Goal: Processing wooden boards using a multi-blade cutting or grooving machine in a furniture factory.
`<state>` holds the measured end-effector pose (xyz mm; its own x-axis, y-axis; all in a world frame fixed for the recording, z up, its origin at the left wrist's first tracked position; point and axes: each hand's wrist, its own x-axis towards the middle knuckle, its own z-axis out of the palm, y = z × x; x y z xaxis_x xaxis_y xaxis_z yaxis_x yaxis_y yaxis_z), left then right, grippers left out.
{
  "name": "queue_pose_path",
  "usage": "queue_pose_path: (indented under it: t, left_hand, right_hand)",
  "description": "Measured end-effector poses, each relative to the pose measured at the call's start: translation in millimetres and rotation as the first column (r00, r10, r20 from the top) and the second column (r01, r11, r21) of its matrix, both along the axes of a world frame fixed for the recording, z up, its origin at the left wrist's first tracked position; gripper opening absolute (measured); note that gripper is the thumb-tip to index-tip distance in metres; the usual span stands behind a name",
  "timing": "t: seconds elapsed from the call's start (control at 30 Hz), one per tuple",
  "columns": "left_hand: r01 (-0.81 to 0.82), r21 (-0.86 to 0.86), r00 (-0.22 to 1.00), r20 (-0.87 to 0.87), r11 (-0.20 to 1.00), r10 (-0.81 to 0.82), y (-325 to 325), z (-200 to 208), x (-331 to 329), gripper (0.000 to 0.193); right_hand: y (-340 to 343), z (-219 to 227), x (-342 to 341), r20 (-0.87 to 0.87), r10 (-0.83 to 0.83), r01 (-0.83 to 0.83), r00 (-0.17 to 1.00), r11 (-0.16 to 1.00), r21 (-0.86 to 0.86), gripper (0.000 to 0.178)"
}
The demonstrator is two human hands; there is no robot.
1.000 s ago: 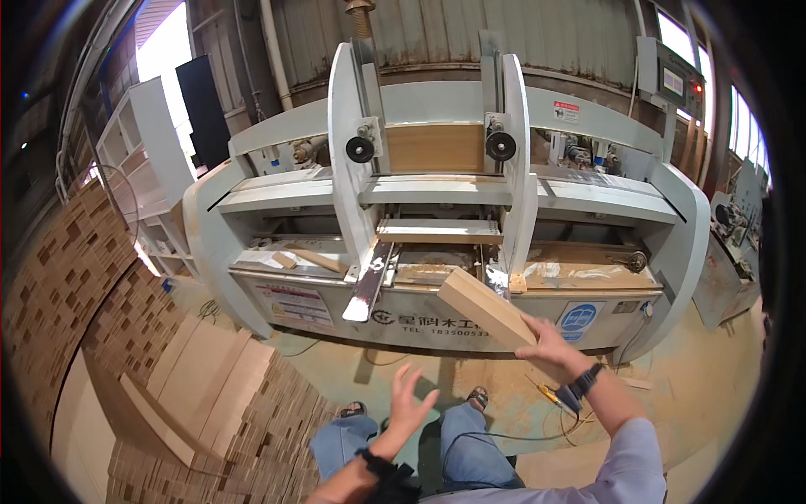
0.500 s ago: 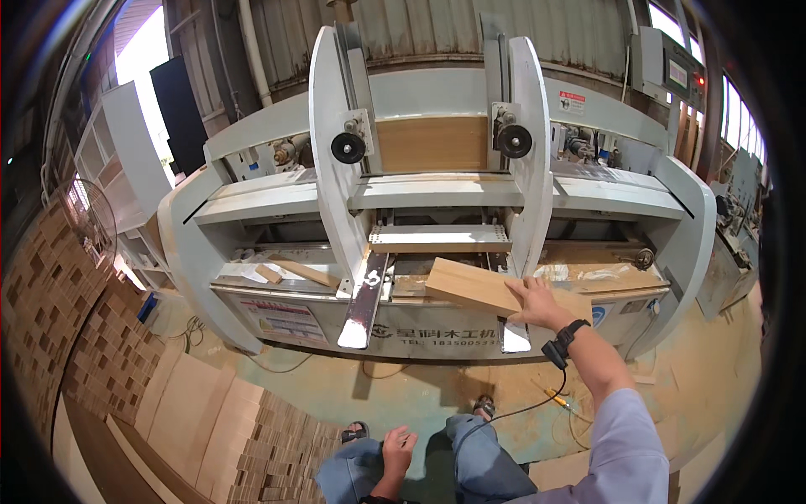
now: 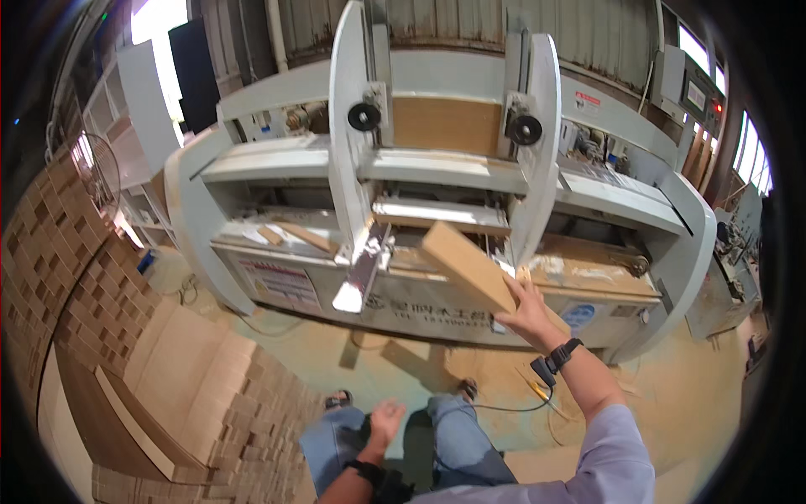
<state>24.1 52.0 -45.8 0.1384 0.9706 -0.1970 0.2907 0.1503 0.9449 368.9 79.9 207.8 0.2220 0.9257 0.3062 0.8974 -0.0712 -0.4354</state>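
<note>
My right hand (image 3: 529, 315) grips a long light-brown wooden board (image 3: 470, 269) near its right end, with the thumb on the near side and the fingers on the far side. The board slants, its far left end reaching up in front of the middle of a large white woodworking machine (image 3: 437, 164). It overlaps the right support arm of the machine and hides most of it. Low over my lap, my left hand (image 3: 386, 422) hangs loosely open, a little blurred, with nothing visible in it.
The left support arm (image 3: 363, 269) juts toward me from the machine. Wood offcuts (image 3: 306, 236) lie on its left ledge. Stacks of wooden pieces (image 3: 50, 244) and boards (image 3: 189, 353) stand at my left. A cable and a yellow-handled tool (image 3: 539, 391) are on the floor at right.
The board has tilted more steeply, its left end rising, while my right hand keeps its grip. The head view has shifted, and my left hand has moved slightly left and up.
</note>
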Motion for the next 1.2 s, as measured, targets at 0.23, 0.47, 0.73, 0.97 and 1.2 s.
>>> queue_pose_path:
  t: [0.23,0.47,0.73,0.97,1.2]
  left_hand:
    - [0.295,-0.146,0.881,0.425,0.944,-0.209,-30,139,25,0.039]
    - [0.593,-0.004,0.326,0.915,0.805,-0.236,-80,257,16,0.049]
    - [0.388,0.113,0.42,0.861,0.915,-0.285,-116,299,-34,0.039]
    - [0.373,0.037,0.362,0.914,0.927,-0.183,-137,275,-63,0.039]
    - [0.338,0.112,0.209,0.959,0.934,-0.191,-169,245,-97,0.048]
  right_hand:
    - [-57,104,-44,-0.912,0.378,-0.126,0.16,0.924,0.361,0.071]
    - [-87,146,-95,-0.602,0.653,0.042,-0.46,0.693,0.72,0.063]
    - [-70,133,-137,-0.636,0.512,-0.159,-0.577,0.694,0.702,0.085]
    - [-91,158,-216,-0.733,0.439,-0.251,-0.521,0.741,0.622,0.058]
    - [-76,160,-305,-0.912,0.245,-0.518,-0.329,0.76,0.391,0.055]
